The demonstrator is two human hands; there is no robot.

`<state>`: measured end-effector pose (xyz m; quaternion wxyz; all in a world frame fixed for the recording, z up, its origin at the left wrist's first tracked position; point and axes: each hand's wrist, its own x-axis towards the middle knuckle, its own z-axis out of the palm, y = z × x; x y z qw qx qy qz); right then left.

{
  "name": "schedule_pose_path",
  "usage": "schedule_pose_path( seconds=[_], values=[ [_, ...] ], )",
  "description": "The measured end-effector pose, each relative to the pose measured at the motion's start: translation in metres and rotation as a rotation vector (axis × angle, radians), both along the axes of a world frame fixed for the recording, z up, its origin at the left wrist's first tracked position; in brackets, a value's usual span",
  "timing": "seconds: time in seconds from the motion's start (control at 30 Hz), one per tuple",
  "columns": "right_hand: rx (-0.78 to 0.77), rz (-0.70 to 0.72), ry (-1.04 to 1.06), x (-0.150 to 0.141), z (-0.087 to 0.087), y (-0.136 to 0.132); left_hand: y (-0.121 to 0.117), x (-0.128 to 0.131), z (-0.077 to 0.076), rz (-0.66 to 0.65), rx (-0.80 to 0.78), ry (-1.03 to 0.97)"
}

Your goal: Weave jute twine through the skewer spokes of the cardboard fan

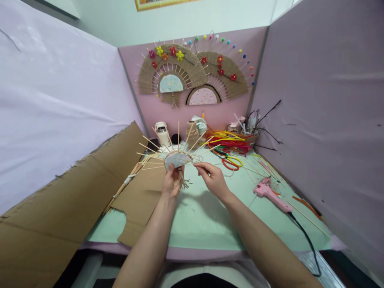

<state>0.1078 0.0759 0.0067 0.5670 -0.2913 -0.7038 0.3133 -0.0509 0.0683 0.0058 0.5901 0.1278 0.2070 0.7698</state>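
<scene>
My left hand [171,182] is closed round the bottom of a small half-round fan [177,160], thumb on its front. The fan has a pale patterned face, and thin wooden sticks [179,136] spread out from its curved edge. A tassel of twine [183,182] hangs below it, beside my left fingers. At the fan's right corner my right hand [212,178] is pinched on thin twine [196,160], loops of which trail behind the hand. The exact pinch point is partly hidden.
A pink glue gun [271,194] lies at right, its cord over the table edge. Scissors [232,162], coloured pipe cleaners [225,140] and a twine spool [192,132] sit behind. Cardboard [138,200] lies left. Two large decorated fans [177,60] hang on the back panel.
</scene>
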Motion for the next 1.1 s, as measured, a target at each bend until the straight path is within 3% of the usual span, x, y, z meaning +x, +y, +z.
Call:
schedule_pose_path(
  seconds=[0.23, 0.47, 0.8, 1.1],
  values=[
    [0.068, -0.061, -0.067, 0.004, 0.001, 0.003, 0.0, 0.0, 0.001, -0.062, -0.048, -0.049],
    [-0.08, -0.138, -0.016, 0.007, 0.005, 0.004, -0.003, 0.006, 0.006, -0.072, -0.124, -0.01],
    [-0.644, 0.262, 0.385, 0.01, 0.013, 0.011, 0.002, 0.006, 0.001, 0.055, -0.226, 0.103],
    [-0.711, 0.278, 0.596, 0.025, 0.019, 0.021, 0.007, 0.0, -0.001, 0.137, -0.3, 0.048]
  ],
)
